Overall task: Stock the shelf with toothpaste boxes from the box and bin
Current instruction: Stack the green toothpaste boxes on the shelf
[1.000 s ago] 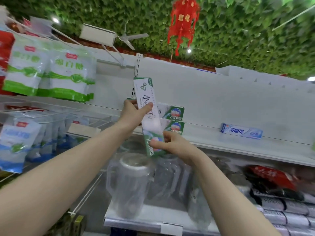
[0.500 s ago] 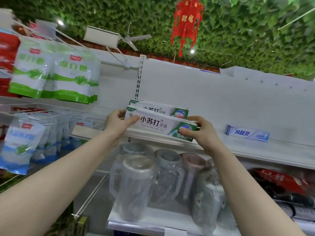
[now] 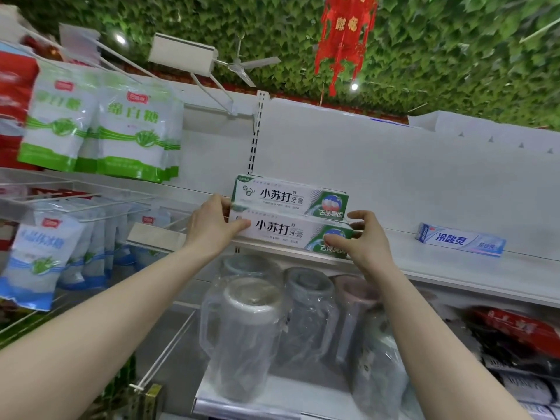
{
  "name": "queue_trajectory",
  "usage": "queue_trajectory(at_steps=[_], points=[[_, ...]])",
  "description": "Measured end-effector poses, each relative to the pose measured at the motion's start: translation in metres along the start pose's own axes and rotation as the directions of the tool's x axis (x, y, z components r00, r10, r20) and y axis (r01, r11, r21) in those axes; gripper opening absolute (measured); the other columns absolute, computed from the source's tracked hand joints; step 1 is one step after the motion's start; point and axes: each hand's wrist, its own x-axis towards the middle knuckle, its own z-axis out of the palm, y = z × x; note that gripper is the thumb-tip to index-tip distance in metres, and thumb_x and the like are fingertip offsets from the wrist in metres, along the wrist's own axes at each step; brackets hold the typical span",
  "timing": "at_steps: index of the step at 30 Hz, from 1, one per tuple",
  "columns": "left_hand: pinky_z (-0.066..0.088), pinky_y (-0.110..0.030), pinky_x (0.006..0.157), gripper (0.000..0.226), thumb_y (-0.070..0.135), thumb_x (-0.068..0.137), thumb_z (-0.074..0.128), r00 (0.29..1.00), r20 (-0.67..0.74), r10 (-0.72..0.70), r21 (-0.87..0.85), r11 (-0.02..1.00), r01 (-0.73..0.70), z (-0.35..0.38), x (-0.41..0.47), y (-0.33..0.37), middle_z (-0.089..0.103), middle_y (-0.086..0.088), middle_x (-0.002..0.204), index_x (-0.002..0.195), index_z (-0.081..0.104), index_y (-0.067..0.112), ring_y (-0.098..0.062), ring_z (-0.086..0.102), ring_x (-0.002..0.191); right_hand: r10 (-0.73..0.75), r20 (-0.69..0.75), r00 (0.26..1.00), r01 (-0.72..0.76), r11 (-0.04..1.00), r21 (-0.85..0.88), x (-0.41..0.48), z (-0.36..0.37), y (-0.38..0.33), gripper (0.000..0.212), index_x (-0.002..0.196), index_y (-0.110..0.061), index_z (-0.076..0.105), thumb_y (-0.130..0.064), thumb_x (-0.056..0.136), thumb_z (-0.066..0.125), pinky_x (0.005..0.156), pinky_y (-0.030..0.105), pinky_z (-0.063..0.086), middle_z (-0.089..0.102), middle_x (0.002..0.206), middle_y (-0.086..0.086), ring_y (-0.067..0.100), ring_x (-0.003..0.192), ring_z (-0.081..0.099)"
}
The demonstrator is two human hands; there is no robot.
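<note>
Arms raised, left hand (image 3: 212, 227) and right hand (image 3: 362, 239) grip apparently pinching lower toothpaste box (image 3: 291, 234) ends

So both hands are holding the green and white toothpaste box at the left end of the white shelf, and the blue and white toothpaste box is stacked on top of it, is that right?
Not quite. The head view shows another green and white toothpaste box stacked above the held green and white toothpaste box. The blue and white toothpaste box lies alone, further right on the white shelf. The left hand and right hand do hold the lower box's ends.
</note>
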Motion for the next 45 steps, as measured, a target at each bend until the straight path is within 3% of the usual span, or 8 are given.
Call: queue_trajectory(at_steps=[7,16,22,27,32,37,43,45], points=[[0.048,-0.040,0.085,0.041,0.026,0.076,0.078,0.998,-0.019,0.067,0.068,0.996,-0.065,0.011,0.002,-0.011,0.063,-0.003,0.108,0.106,0.053,0.018,-0.025,0.061,0.098,-0.025,-0.036,0.999,0.020,0.993,-0.115,0.002,0.012,0.008,0.051,0.114,-0.016,0.052,-0.019,0.075,0.084,0.054,0.008,0.045,0.063,0.103,0.000,0.001,0.078,0.061],[0.041,-0.037,0.087,0.057,0.020,0.087,0.068,0.995,0.099,-0.012,0.040,0.999,0.008,0.015,0.000,-0.005,0.058,-0.013,0.127,0.132,0.035,0.009,-0.033,0.055,0.114,-0.047,-0.098,0.994,0.026,0.979,-0.202,-0.006,0.022,0.006,0.057,0.126,-0.014,0.045,-0.023,0.080,0.078,0.088,0.039,0.052,0.059,0.116,0.005,0.018,0.095,0.061],[0.040,-0.029,0.089,0.095,0.020,0.087,0.067,0.955,0.283,-0.090,-0.021,0.995,0.100,0.012,-0.001,0.001,0.055,-0.007,0.134,0.152,-0.001,0.006,-0.029,0.054,0.117,0.099,0.016,0.995,-0.096,0.989,-0.114,-0.006,0.015,0.002,0.096,0.153,-0.010,0.006,-0.024,0.087,0.073,0.076,0.022,0.043,0.060,0.118,-0.006,0.012,0.093,0.057],[0.038,-0.027,0.090,0.060,0.016,0.082,0.072,0.951,0.309,-0.028,-0.100,0.993,0.062,0.015,0.009,-0.007,0.059,0.004,0.119,0.134,0.042,0.016,-0.013,0.051,0.106,0.139,0.030,0.990,-0.131,0.975,-0.181,0.003,0.011,0.006,0.044,0.118,-0.004,0.041,-0.019,0.088,0.070,0.045,0.006,0.039,0.063,0.107,0.003,-0.001,0.076,0.056],[0.045,-0.044,0.102,0.056,0.019,0.077,0.076,0.943,0.332,-0.004,-0.121,0.991,0.047,0.015,0.014,-0.013,0.066,0.005,0.120,0.128,0.054,0.023,-0.019,0.060,0.112,0.098,0.040,0.994,-0.085,0.964,-0.251,0.008,0.010,0.009,0.034,0.114,-0.013,0.059,-0.027,0.086,0.072,0.070,0.023,0.050,0.069,0.109,0.001,0.013,0.089,0.065],[0.045,-0.038,0.101,0.050,0.020,0.080,0.076,0.939,0.344,-0.030,-0.079,0.995,0.060,0.016,0.015,-0.011,0.066,0.001,0.119,0.125,0.055,0.020,-0.021,0.060,0.111,0.104,0.043,0.994,-0.092,0.971,-0.221,0.007,0.007,0.007,0.041,0.120,-0.012,0.059,-0.026,0.084,0.074,0.078,0.027,0.051,0.069,0.110,0.002,0.016,0.094,0.066],[0.038,-0.039,0.109,0.103,0.015,0.086,0.066,0.905,0.396,-0.157,-0.054,0.980,0.193,0.012,0.014,0.002,0.038,-0.008,0.151,0.152,-0.013,0.010,-0.028,0.045,0.131,0.050,-0.003,0.999,-0.049,0.977,-0.207,-0.005,0.005,-0.011,0.053,0.130,-0.009,0.047,-0.029,0.087,0.071,0.078,0.021,0.043,0.057,0.106,-0.011,0.008,0.088,0.060],[0.038,-0.041,0.108,0.100,0.013,0.085,0.061,0.925,0.343,-0.163,-0.045,0.981,0.190,0.007,0.016,0.008,0.029,-0.011,0.156,0.153,-0.012,0.013,-0.031,0.041,0.133,-0.025,-0.041,0.999,0.014,0.968,-0.250,-0.008,0.001,-0.019,0.053,0.138,-0.006,0.041,-0.025,0.094,0.063,0.063,0.007,0.036,0.045,0.099,-0.010,0.000,0.071,0.053]])
